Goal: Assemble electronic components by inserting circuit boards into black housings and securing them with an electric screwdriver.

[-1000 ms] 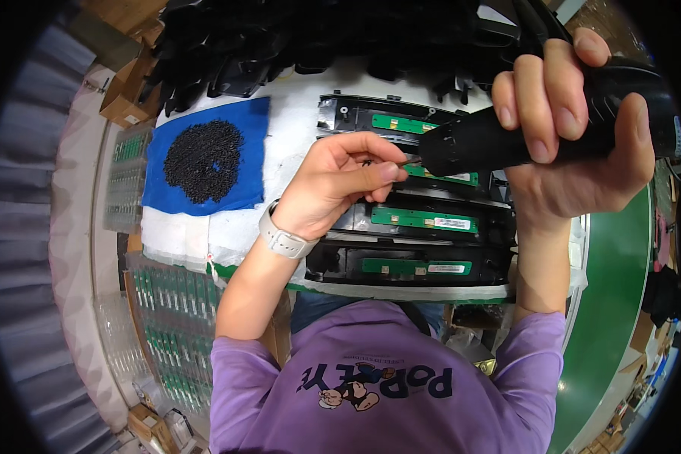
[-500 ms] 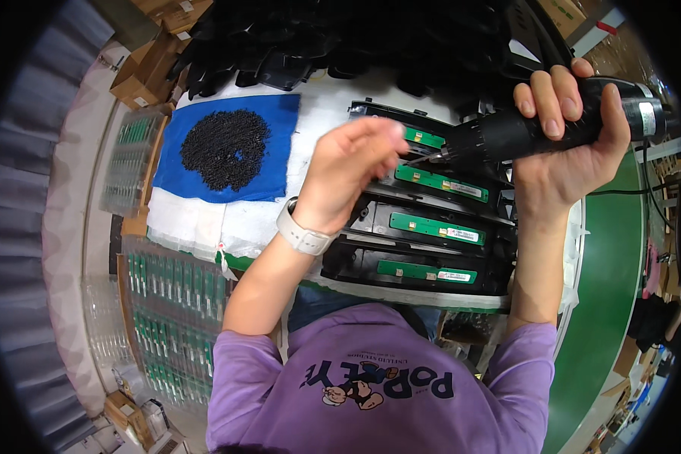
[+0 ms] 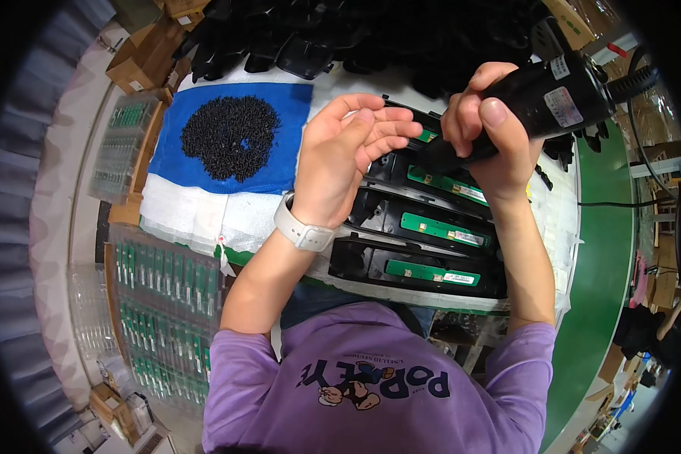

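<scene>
Above the white-covered counter [image 3: 197, 216], the left hand [image 3: 348, 151] has opened since half a second ago: then its fingertips were pinched together near the tool's tip, now the palm faces up with the fingers spread and loosely curled, holding nothing that can be seen. A pale wristband [image 3: 303, 227] circles that wrist. The right hand [image 3: 484, 129] stays clamped around the black cylindrical electric screwdriver [image 3: 537, 102], which now tilts with its body up to the right and its tip down to the left, just beside the left fingertips; a dark cable [image 3: 635, 76] runs off from its back end. The camera view has also shifted, so the blue cloth sits higher and further left than before.

Below both hands, several long black plastic housings [image 3: 416, 265] lie side by side on the counter, each carrying a narrow green circuit board strip [image 3: 431, 272] inside. To the left, a blue cloth mat [image 3: 227, 144] holds a heap of small black screws [image 3: 231, 136]. At the person's left, clear plastic trays [image 3: 166, 303] hold rows of more green boards. Along the far edge lies a pile of black plastic parts [image 3: 356, 38], with brown cardboard boxes [image 3: 147, 53] at the far left. The person wears a purple shirt [image 3: 371, 378].
</scene>
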`<state>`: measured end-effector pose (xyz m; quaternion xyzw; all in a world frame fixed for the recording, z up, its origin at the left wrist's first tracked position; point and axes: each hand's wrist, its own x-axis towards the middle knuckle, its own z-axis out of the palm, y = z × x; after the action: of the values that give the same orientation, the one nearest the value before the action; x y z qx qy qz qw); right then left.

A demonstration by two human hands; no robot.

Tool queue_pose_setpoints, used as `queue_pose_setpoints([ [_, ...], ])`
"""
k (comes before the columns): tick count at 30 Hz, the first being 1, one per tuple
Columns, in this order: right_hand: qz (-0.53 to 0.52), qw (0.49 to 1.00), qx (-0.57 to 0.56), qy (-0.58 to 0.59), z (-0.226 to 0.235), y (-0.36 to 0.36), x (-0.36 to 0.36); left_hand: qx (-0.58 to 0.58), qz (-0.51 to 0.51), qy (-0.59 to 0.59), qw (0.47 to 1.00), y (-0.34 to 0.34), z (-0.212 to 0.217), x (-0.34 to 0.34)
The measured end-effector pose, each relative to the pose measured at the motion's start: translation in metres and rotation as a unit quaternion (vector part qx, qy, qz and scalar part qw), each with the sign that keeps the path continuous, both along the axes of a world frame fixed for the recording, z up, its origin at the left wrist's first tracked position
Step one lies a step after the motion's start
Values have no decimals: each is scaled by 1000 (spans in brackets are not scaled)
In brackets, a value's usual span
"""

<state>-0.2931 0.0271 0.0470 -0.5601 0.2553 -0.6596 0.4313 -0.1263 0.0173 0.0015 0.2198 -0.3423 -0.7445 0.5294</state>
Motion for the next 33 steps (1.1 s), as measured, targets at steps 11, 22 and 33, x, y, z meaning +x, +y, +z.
queue_pose_setpoints([
  [11, -12, 1000, 19, 15, -2, 3, 6, 15, -42, -53, 998, 3, 3, 0],
  [22, 26, 988, 36, 147, 0, 3, 12, 43, -67, -45, 996, 3, 0, -3],
  [33, 128, 984, -36, -121, 38, 23, -27, 1, -114, -44, 993, 4, -9, -8],
])
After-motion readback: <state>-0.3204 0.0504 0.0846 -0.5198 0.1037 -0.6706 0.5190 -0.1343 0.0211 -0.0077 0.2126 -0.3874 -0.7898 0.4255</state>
